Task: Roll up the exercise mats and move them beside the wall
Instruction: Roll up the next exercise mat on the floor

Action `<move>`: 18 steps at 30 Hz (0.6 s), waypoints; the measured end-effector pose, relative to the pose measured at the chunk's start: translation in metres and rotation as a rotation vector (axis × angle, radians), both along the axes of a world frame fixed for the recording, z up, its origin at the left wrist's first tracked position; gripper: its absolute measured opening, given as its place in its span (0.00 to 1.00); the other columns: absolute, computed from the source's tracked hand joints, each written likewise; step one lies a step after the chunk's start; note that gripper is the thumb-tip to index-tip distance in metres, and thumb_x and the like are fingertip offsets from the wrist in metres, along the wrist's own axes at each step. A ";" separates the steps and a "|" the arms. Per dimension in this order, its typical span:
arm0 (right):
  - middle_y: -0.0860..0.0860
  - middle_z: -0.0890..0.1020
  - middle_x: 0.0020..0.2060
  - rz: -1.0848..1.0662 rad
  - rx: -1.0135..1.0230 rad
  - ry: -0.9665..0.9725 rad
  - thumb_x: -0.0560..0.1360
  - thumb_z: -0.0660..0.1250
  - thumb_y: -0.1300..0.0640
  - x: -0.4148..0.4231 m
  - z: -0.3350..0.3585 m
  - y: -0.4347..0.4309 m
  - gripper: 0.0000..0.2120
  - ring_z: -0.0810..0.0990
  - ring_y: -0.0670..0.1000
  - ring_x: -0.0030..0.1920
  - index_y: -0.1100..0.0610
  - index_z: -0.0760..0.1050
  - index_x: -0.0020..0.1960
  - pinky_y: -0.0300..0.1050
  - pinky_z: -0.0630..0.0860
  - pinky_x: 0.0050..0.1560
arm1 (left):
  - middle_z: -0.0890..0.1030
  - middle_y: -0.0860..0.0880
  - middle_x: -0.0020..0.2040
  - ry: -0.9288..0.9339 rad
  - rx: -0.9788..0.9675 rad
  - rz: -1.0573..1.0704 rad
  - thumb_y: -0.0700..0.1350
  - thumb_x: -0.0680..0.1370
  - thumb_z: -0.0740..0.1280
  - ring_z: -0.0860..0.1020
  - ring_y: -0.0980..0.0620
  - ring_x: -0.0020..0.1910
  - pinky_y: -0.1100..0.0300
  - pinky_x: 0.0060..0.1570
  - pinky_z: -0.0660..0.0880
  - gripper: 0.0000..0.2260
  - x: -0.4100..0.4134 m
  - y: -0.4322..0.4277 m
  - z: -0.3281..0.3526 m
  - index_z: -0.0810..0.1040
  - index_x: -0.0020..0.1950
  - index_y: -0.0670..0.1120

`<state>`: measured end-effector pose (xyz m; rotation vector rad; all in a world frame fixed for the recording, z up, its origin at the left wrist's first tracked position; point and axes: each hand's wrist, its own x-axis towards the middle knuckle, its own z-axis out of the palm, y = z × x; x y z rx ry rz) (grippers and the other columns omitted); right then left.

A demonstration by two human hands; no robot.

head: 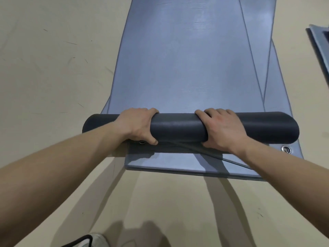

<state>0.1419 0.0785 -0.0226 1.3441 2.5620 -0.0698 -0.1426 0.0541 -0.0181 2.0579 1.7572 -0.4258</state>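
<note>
Nearest the feet, a lower mat [178, 164] lies flat on the floor [160, 202]; upon it, left hand [137, 125] and right hand [224, 129] each curl round the dark roll [178, 125]; beyond, its unrolled length [187, 59] overlaps that skewed mat, so uneven pushing could telescope the roll.

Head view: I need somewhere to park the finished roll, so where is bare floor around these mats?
Bare floor lies left of the stacked mats, and again between their near edge and the shoe. The right is crowded: the lower mats fan out there, and another mat at the frame edge leaves only a strip.
</note>
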 end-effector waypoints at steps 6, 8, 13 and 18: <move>0.44 0.79 0.42 -0.063 -0.266 -0.042 0.60 0.79 0.37 -0.017 0.052 0.047 0.30 0.78 0.53 0.44 0.42 0.73 0.57 0.48 0.73 0.43 | 0.81 0.52 0.55 0.005 0.067 0.046 0.72 0.64 0.75 0.78 0.48 0.50 0.52 0.48 0.76 0.39 -0.002 0.009 0.019 0.71 0.68 0.55; 0.42 0.80 0.44 -0.090 -0.455 -0.069 0.56 0.82 0.36 -0.018 0.060 0.050 0.32 0.79 0.52 0.46 0.44 0.74 0.55 0.50 0.77 0.48 | 0.79 0.54 0.51 -0.061 -0.132 0.057 0.72 0.63 0.77 0.77 0.50 0.49 0.55 0.46 0.72 0.35 -0.001 0.013 0.025 0.71 0.63 0.57; 0.48 0.75 0.66 0.009 -0.193 0.012 0.55 0.76 0.25 -0.006 0.025 0.007 0.54 0.74 0.55 0.65 0.45 0.65 0.75 0.54 0.69 0.67 | 0.79 0.55 0.56 -0.134 -0.283 0.054 0.69 0.64 0.79 0.77 0.51 0.52 0.55 0.51 0.74 0.33 -0.001 0.000 0.005 0.71 0.62 0.58; 0.57 0.70 0.71 0.077 0.033 -0.017 0.53 0.75 0.24 0.014 -0.004 -0.026 0.63 0.70 0.61 0.69 0.52 0.59 0.79 0.64 0.63 0.73 | 0.75 0.53 0.65 -0.117 -0.031 0.067 0.72 0.65 0.75 0.76 0.48 0.61 0.51 0.57 0.74 0.44 0.000 -0.015 0.003 0.66 0.75 0.55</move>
